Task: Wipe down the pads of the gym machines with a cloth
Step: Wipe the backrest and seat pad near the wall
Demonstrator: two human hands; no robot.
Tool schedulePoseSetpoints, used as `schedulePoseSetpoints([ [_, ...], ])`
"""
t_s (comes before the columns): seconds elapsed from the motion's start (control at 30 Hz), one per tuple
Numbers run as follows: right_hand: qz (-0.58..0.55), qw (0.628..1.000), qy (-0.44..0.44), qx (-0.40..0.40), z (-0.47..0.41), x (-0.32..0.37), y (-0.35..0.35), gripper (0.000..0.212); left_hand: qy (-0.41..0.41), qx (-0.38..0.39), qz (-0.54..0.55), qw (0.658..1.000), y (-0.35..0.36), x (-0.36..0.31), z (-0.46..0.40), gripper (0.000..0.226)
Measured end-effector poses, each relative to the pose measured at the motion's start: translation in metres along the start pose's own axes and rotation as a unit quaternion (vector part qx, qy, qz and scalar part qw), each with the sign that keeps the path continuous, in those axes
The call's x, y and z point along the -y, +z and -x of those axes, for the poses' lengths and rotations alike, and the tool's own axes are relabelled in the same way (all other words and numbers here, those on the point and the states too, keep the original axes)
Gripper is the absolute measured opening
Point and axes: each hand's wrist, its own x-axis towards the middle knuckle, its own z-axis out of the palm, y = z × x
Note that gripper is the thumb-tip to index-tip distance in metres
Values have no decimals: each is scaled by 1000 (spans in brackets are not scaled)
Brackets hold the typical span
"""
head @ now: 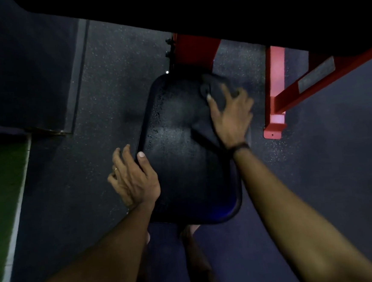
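A black seat pad (181, 154) of a gym machine lies below me, with wet droplets glinting along its left part. A dark cloth (212, 89) is spread over the pad's far right area. My right hand (232, 115) presses on the cloth with its fingers spread. My left hand (134, 178) grips the pad's left edge, thumb on top and fingers curled over the side.
The red steel frame (274, 93) of the machine stands right of the pad, with a foot plate on the speckled dark rubber floor (102, 103). A large black part fills the top of the view. A green strip with a white line (2, 199) runs at the left.
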Motion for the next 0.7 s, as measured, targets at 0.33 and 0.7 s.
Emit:
schedulePoseSetpoints([
  [0.33,4,997,-70,38,145,-35,-25,65,-1,1,-6,1000,-1,-1,0,55],
  [0.7,-57,995,-42,69,77,-26,-11,66,-9,15,-1,1000,0,-1,-1,61],
])
